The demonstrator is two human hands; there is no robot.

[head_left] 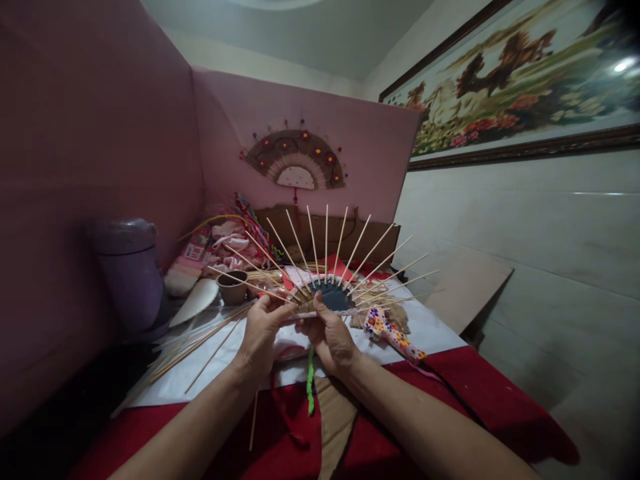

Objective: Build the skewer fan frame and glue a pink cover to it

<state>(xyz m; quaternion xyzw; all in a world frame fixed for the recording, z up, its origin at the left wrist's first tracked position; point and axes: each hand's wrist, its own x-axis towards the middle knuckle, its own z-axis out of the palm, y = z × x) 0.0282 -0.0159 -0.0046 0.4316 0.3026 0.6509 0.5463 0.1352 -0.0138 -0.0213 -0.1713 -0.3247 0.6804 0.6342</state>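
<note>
A half-round fan frame (pixel 331 297) is held upright in front of me, its dark centre edged by a pale rim. Thin wooden sticks fan out from it, several in number. My left hand (pixel 265 327) pinches the lower left end by the outermost stick. At the bottom middle, my right hand (pixel 330 337) grips the frame, thumb on its face and the other fingers behind. A flower-patterned glue gun (pixel 393 333) lies to the right. Below my hands hang a bright green fuzzy strip (pixel 311 380) and a brown cardboard piece (pixel 335 420).
A finished-looking decorated fan (pixel 300 160) hangs on the pink board behind. On the left are a brown cup (pixel 233 288), a white plate (pixel 197 301), loose sticks (pixel 200 341) and a purple bin (pixel 131 280). Pink fabric and ribbons (pixel 230 243) are heaped farther back.
</note>
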